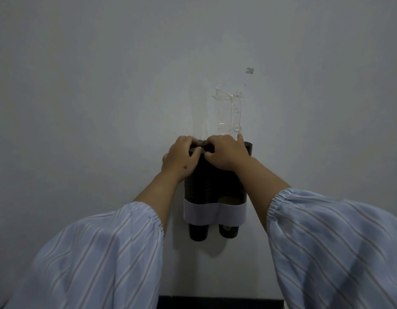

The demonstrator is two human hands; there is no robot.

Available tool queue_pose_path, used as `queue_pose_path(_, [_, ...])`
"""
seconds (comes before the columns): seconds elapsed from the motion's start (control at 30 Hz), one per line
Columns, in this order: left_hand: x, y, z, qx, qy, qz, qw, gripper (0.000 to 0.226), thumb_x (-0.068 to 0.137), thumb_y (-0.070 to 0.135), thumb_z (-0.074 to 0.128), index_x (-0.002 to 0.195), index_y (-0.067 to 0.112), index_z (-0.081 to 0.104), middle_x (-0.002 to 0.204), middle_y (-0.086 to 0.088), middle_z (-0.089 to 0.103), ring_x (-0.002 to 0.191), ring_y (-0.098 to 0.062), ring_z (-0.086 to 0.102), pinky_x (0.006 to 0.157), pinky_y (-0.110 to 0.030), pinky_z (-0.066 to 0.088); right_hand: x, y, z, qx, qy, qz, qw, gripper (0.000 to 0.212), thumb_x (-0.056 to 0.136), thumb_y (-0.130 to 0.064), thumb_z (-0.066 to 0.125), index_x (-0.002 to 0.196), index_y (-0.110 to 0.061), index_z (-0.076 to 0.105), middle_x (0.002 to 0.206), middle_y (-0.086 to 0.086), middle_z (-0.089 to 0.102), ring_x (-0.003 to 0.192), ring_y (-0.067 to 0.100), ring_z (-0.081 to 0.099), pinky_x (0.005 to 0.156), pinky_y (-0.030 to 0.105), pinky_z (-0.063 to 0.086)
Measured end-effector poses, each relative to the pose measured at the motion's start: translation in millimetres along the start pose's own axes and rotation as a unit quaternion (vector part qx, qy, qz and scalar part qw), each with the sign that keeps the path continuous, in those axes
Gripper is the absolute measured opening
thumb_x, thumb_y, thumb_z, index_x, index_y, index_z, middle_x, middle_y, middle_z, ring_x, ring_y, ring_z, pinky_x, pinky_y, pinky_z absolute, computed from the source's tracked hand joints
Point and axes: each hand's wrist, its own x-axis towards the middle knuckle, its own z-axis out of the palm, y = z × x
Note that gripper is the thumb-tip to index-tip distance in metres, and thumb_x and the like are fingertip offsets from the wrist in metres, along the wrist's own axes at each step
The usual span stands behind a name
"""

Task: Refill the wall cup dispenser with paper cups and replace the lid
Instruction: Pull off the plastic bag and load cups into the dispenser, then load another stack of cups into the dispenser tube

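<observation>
A dark two-tube cup dispenser [212, 186] hangs on the pale wall, with a white band [215, 214] round its lower part. Dark cups poke out below the band, one under the left tube [198, 233] and one under the right tube [228, 230]. Ribbed stacked cups show through the left tube. My left hand [180, 159] and my right hand [226, 152] are both at the top of the left tube, fingers curled on a dark lid [207, 148] between them. My right index finger points up against the wall. The right tube's top rim [248, 144] shows behind my right hand.
Clear tape [229, 112] is stuck in crumpled strips on the wall just above the dispenser. A small grey mark [249, 70] sits higher up. A dark strip [219, 303] runs along the bottom of the wall. My striped sleeves fill both lower corners.
</observation>
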Motion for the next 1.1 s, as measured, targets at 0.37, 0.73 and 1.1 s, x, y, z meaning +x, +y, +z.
queue_pose_path(0.37, [-70.4,-3.6,40.6,-0.131,0.081,-0.056,0.987,0.057,0.087,0.008,0.053,0.139,0.011,0.030,0.145,-0.011,0.024,0.127,-0.018,0.034,0.096,-0.015,0.026,-62.2,31.2,12.3,-0.013,0.043,0.000,0.999,0.070,0.083,-0.029,0.055,0.145,-0.026,0.023,0.157,-0.003,0.016,0.146,0.027,-0.002,0.112,0.062,-0.005])
queue_pose_path(0.73, [-178.4,29.5,116.5,-0.200,-0.043,-0.120,0.972,0.054,0.088,0.007,0.054,0.138,0.009,0.033,0.145,-0.010,0.026,0.131,-0.022,0.033,0.102,-0.022,0.027,-188.0,94.3,24.9,0.058,-0.027,0.106,0.992,0.064,0.086,-0.037,0.058,0.142,-0.030,0.028,0.152,-0.003,0.030,0.145,0.024,0.013,0.113,0.062,0.001])
queue_pose_path(1.1, [-287.6,40.3,164.6,-0.218,-0.218,-0.187,0.933,0.070,0.086,0.011,0.061,0.144,0.020,0.023,0.149,-0.004,0.030,0.137,-0.017,0.029,0.105,-0.026,0.027,-307.2,114.9,84.4,0.289,-0.069,0.230,0.927,0.100,0.064,-0.061,0.071,0.144,-0.032,0.018,0.149,0.002,0.034,0.137,0.023,0.032,0.110,0.053,0.031])
